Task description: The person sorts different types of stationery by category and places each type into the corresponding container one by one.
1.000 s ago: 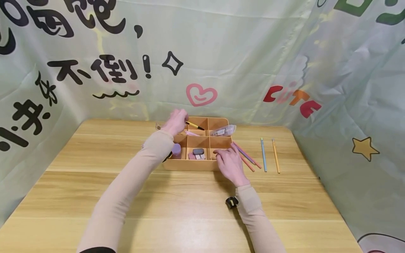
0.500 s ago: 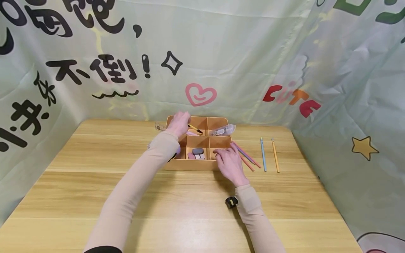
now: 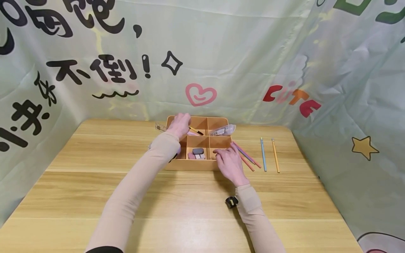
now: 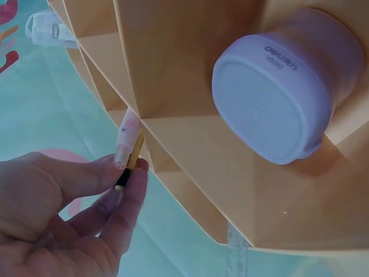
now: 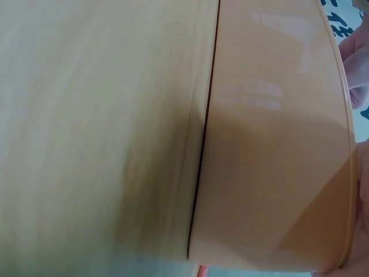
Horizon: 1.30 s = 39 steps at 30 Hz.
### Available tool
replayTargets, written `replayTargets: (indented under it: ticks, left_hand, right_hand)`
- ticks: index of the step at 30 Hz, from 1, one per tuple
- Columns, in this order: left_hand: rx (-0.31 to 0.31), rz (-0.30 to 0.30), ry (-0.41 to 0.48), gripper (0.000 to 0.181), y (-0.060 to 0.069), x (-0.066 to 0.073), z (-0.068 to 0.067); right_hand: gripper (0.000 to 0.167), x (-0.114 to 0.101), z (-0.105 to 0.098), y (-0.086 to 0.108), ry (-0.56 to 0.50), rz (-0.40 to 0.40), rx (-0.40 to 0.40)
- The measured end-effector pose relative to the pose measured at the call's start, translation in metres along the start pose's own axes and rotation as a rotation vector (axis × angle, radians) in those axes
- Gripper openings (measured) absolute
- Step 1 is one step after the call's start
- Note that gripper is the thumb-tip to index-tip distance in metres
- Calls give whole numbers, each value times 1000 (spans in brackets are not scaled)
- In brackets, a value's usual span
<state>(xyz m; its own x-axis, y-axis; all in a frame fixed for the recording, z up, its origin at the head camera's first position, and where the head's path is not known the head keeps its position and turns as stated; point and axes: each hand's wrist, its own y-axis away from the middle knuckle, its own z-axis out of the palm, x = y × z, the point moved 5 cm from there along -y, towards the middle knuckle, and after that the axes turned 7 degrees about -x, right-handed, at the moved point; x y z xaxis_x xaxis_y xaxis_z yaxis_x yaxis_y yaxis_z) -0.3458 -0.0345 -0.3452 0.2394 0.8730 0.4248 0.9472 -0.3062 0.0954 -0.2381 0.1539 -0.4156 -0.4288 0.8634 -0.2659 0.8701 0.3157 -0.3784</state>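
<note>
In the head view, my left hand [image 3: 179,125] is over the back left of an orange desk organizer [image 3: 190,165]. Its thumb and fingers pinch a slim yellow-and-black pen [image 4: 136,154] by one end. A pale pink pen [image 4: 127,135] lies against it in the left wrist view. My right hand [image 3: 230,164] holds the organizer's front right corner, fingers bent over the rim; its fingertips are partly hidden. A lilac lidded container [image 4: 271,98] sits in the front left compartment. Grey, white and pink erasers [image 3: 198,154] lie in the front middle one.
A clear correction-tape-like item [image 3: 223,130] lies at the back right compartment. Several colored pencils [image 3: 245,154] lie right of the box, with a blue pencil [image 3: 263,154] and an orange pencil [image 3: 275,155] farther right. A clear ruler [image 4: 237,248] sticks out at the left.
My left hand has shifted slightly right and lower over the back compartment, and the yellow-and-black pen has moved down into it. My right hand has stayed in place.
</note>
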Motion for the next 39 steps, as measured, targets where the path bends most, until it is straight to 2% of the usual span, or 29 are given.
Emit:
replayTargets:
  ticks: [6,8,11,15,19,22,24,27,31,35,39]
  left_hand:
    - [0,-10,21,23,8,3,-3]
    - [32,1,37,23,13,4,-5]
    - [96,49,62,20,24,5,-10]
    - [203,91,130,32,49,2,-17]
    - [333,71,236,60,82,-19,-16]
    - [421,32,320,75,104,-44,-8]
    - [452,1,388,83,115,-60,0]
    - [431,-57,485,92,126,-80,14]
    - [337,-102,560,96,131,-92,32]
    - [247,-106,562,96,129,-91,46]
    - [204,-75,525,95,124,-83,56]
  right_hand:
    - [26,1,1,0,-7,8,9]
    - [26,1,1,0,-7,8,9]
    - [25,1,2,0,-4,7,10]
    - [25,1,2,0,-1,9,9]
    - [26,1,0,0,-4,18,2]
    - [26,2,0,1,-5,22,2]
    - [25,2,-1,1,-1,23,3]
    - [25,2,-1,1,-1,22,4]
    - [25,3,-1,1,-7,21,7]
    - [25,2,0,0,-14,19,5]
    - [24,1,1,0,-15,11,0]
